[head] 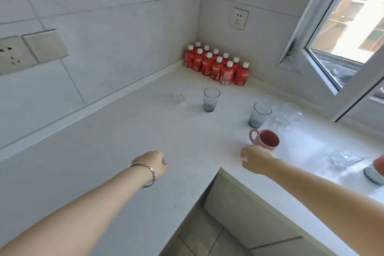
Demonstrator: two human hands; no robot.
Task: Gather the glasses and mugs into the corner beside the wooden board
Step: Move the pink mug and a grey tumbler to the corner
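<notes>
A pink mug (267, 139) stands on the white L-shaped counter (145, 131), and my right hand (256, 160) is closed around its near side. My left hand (154, 163) hovers over the counter with fingers curled and nothing in it. Two grey tinted glasses stand upright, one mid-counter (210, 99) and one to the right (259, 114). Clear glass cups (287, 113) cluster behind the right one. A faint clear glass (180, 94) sits to the left. Another clear glass (346, 155) and a grey glass (374, 173) stand at the far right. No wooden board is in view.
Several red bottles (218, 64) with white caps fill the back corner. An open window (342, 27) hangs over the right run of counter. Wall sockets (239, 18) are on both walls. The counter's inner edge drops to cabinets and floor (207, 235) below.
</notes>
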